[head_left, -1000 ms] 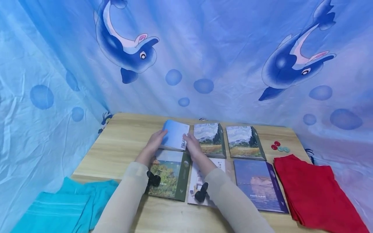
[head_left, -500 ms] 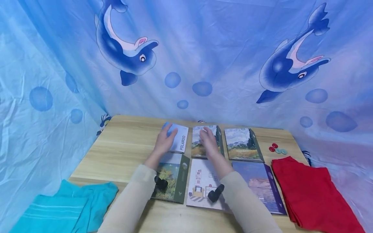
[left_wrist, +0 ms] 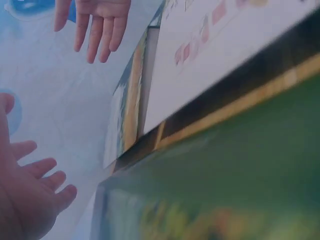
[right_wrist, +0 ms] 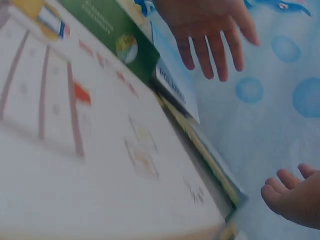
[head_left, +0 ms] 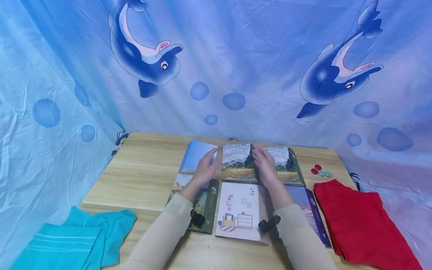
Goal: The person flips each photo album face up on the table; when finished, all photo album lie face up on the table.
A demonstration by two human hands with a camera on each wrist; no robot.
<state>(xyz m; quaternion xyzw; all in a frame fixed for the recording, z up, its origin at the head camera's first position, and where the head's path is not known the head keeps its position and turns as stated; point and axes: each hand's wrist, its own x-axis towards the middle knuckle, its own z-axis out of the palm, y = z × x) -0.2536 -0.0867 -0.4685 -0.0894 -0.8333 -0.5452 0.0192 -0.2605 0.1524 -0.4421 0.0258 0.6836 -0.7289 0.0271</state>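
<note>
Both hands had shifted rightward across the back row of albums. The left hand (head_left: 206, 170) had let go of the pale-blue Polaroid album (head_left: 197, 155), which lay flat at abt 11 o'clock on the counter (head_left: 141, 172). That hand, fingers loosely spread and holding nothing, hovered at the left edge of the wheat-field album (head_left: 237, 163). The right hand (head_left: 264, 165), also relaxed and empty, had moved from the top of that album to its right edge, between it and a second wheat-field album (head_left: 285, 167) at 1 o'clock. So the hands bracketed the middle album w/o gripping it; likely the blue one was done with and this one came next. Front row: green-spined album (head_left: 210, 204), white room-print album (head_left: 239, 210), purple album (head_left: 312, 213). Red cloth (head_left: 364, 221) at 4 o'clock, teal cloth (head_left: 74, 240) at 8.
</note>
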